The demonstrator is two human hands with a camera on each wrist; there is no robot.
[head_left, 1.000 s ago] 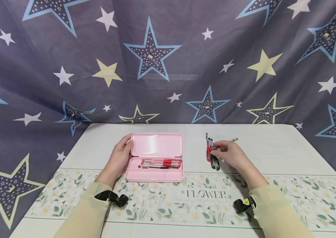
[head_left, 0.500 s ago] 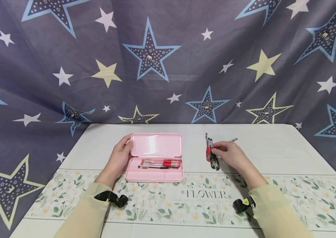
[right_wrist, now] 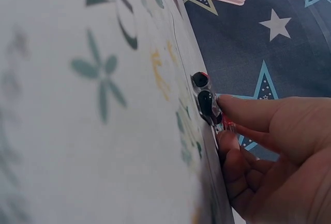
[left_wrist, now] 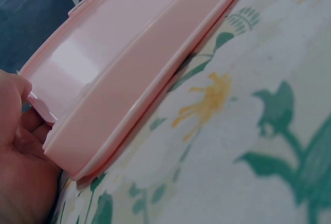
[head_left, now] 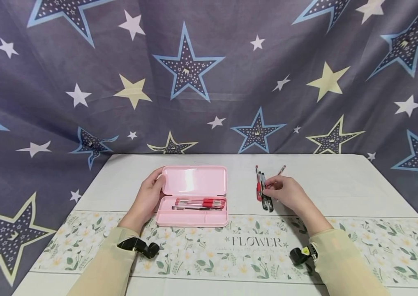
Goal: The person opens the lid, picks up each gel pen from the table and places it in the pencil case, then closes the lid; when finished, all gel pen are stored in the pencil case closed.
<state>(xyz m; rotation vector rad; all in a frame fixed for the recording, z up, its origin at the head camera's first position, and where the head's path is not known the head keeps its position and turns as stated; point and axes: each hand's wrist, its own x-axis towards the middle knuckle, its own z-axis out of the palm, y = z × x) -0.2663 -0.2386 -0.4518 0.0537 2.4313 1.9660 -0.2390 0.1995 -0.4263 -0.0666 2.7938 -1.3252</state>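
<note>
A pink pencil case lies open on the table, its lid tipped back. My left hand grips the lid's left edge, thumb at the front and fingers behind. Red pens and a black pen lie in the rear compartment. To the right, my right hand pinches a red pen between thumb and fingers; its far end sticks out behind the hand. Against those fingertips lie black pens, with another red pen along their left side.
The table has a white cover with a floral band across its front, printed with "FLOWER". A dark star-patterned curtain hangs behind the table. Each wrist wears a small black camera, such as the left one.
The pen in my right hand has swung, its far end turning up and to the left. My left hand and the pencil case stay in place.
</note>
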